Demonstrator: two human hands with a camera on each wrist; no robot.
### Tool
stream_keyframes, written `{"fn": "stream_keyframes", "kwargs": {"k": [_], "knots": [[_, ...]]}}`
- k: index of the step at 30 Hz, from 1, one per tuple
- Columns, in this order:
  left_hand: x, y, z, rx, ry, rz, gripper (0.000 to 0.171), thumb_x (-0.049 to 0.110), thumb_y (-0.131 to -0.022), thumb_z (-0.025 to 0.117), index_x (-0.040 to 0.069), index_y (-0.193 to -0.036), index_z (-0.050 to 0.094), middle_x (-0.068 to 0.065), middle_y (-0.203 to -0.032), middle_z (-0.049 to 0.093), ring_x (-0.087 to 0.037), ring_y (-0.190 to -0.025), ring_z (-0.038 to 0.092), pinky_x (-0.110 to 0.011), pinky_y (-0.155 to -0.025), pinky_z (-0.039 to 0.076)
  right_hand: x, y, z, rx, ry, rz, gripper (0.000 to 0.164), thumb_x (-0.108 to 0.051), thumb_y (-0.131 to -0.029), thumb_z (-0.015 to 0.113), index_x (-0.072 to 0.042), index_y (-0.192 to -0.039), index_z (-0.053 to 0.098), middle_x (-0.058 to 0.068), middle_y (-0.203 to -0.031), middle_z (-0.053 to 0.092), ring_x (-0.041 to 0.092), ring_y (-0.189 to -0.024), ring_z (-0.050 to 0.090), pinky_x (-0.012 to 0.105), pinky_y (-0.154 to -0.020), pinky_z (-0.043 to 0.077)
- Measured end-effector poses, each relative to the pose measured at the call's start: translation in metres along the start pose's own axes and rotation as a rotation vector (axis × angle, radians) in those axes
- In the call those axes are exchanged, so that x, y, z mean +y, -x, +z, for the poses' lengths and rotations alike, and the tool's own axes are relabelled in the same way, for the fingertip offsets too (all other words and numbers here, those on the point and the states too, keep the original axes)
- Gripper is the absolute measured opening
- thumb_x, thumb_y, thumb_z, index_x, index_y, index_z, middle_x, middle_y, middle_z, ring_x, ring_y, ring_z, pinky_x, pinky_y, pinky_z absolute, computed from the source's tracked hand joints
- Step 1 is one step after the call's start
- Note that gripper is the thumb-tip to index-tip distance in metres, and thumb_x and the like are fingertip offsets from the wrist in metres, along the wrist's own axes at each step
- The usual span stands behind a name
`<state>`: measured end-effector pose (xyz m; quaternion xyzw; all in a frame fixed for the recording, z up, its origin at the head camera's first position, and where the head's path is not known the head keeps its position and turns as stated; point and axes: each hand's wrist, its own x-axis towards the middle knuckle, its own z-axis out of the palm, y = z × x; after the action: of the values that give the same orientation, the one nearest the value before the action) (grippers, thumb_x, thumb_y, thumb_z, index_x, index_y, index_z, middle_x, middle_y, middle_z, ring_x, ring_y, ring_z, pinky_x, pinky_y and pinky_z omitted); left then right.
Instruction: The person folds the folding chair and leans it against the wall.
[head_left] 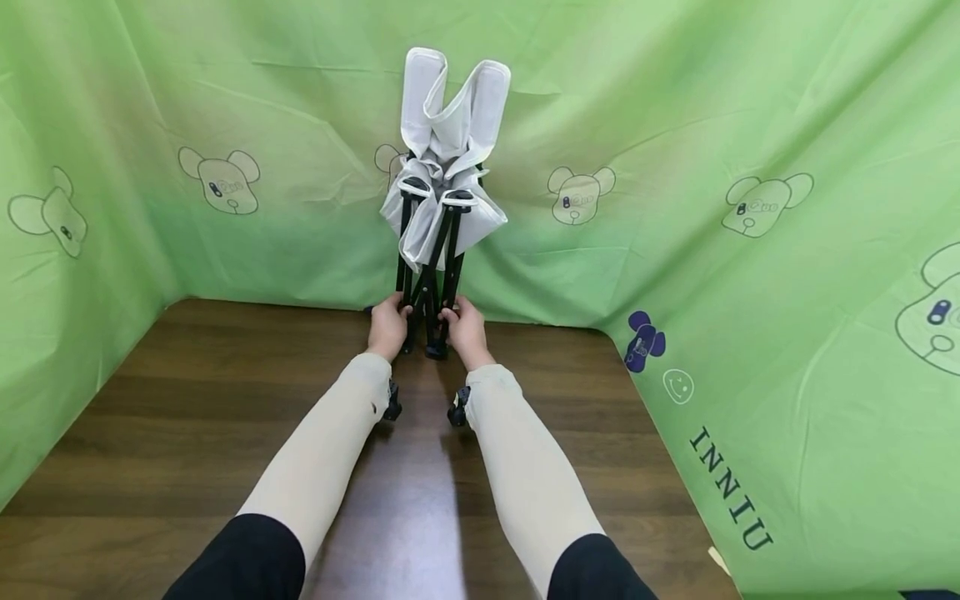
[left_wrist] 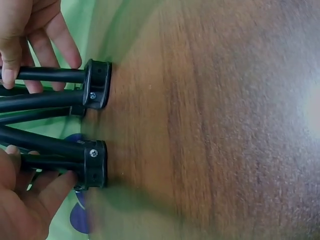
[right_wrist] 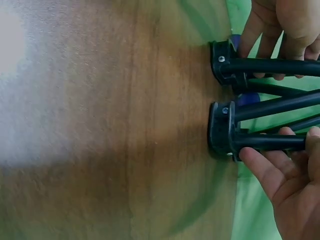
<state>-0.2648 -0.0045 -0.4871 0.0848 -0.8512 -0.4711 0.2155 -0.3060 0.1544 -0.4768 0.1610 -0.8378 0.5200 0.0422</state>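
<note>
A folded camping chair (head_left: 453,125) with white fabric and black tube legs stands upright near the far edge of the brown wood-grain surface. My left hand (head_left: 387,327) grips a leg tube low on its left side. Opposite it, my right hand (head_left: 467,332) holds a tube on the right side, thumb and fingers around it. In the left wrist view, black feet (left_wrist: 95,164) with screws cap the bunched legs and meet the wooden surface. The right wrist view shows the feet (right_wrist: 220,130) too, with the right hand's fingers close behind one.
Green cloth (head_left: 300,208) printed with bear faces hangs behind and along both sides. The wood-grain surface (head_left: 187,433) spreads between it and my body. A small pale piece (head_left: 718,560) lies at the right edge. Black camera mounts (head_left: 459,407) sit at both wrists.
</note>
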Motion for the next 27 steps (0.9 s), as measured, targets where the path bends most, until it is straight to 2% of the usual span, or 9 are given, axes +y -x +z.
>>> {"fn": "stream_keyframes", "kwargs": {"k": [3,7,10,14,18,22,27], "knots": [[0.001,-0.002,-0.004,0.005,0.006,0.002,0.033,0.011,-0.106,0.056,0.004,-0.138,0.061,-0.019,-0.128,0.070,-0.034,-0.125,0.062,-0.046,-0.104,0.051,-0.005,-0.003,0.002,0.012,0.043,-0.002,0.023,-0.016,-0.105,0.059,-0.008,-0.127,0.063,0.016,-0.109,0.076,0.041,-0.090,0.071,0.033,-0.055,0.054],[0.001,-0.003,-0.009,-0.005,0.031,-0.002,0.037,0.011,-0.105,0.059,0.000,-0.141,0.059,-0.023,-0.137,0.063,-0.037,-0.131,0.057,-0.047,-0.107,0.049,-0.007,-0.005,0.005,0.039,0.126,-0.014,0.025,-0.014,-0.104,0.062,-0.008,-0.128,0.064,0.016,-0.114,0.075,0.033,-0.097,0.072,0.038,-0.072,0.057],[0.000,-0.003,-0.011,-0.016,0.047,-0.019,0.039,0.013,-0.103,0.063,-0.002,-0.140,0.059,-0.024,-0.136,0.063,-0.037,-0.130,0.057,-0.047,-0.109,0.047,-0.005,-0.005,0.006,0.053,0.158,-0.013,0.025,-0.014,-0.103,0.064,-0.007,-0.126,0.064,0.017,-0.114,0.075,0.029,-0.101,0.071,0.039,-0.081,0.057],[-0.001,-0.002,-0.011,-0.008,0.101,-0.040,0.038,0.013,-0.101,0.066,-0.001,-0.136,0.063,-0.023,-0.126,0.069,-0.037,-0.123,0.061,-0.047,-0.104,0.050,-0.004,-0.003,0.005,0.052,0.116,0.017,0.029,-0.014,-0.103,0.064,-0.008,-0.130,0.062,0.019,-0.114,0.073,0.032,-0.093,0.070,0.040,-0.075,0.057],[-0.002,-0.003,-0.012,-0.014,0.163,-0.045,0.038,0.014,-0.100,0.068,0.000,-0.135,0.063,-0.022,-0.125,0.069,-0.035,-0.121,0.063,-0.047,-0.101,0.051,-0.005,-0.001,0.002,0.069,0.072,0.048,0.033,-0.014,-0.102,0.065,-0.008,-0.134,0.060,0.018,-0.114,0.072,0.031,-0.089,0.070,0.037,-0.072,0.057],[-0.005,0.000,-0.014,-0.034,0.204,-0.046,0.040,0.017,-0.100,0.069,0.001,-0.137,0.062,-0.022,-0.127,0.069,-0.035,-0.120,0.064,-0.047,-0.098,0.054,-0.007,0.004,0.000,0.078,0.041,0.053,0.034,-0.014,-0.102,0.065,-0.007,-0.134,0.059,0.018,-0.115,0.072,0.032,-0.100,0.069,0.041,-0.081,0.057],[-0.011,0.006,-0.017,-0.060,0.285,-0.072,0.040,0.016,-0.101,0.067,0.001,-0.137,0.061,-0.021,-0.128,0.068,-0.034,-0.109,0.068,-0.041,-0.084,0.059,-0.005,0.010,0.001,0.048,0.035,0.049,0.039,-0.018,-0.102,0.065,-0.009,-0.139,0.056,0.018,-0.122,0.070,0.032,-0.114,0.066,0.046,-0.094,0.055]]}}
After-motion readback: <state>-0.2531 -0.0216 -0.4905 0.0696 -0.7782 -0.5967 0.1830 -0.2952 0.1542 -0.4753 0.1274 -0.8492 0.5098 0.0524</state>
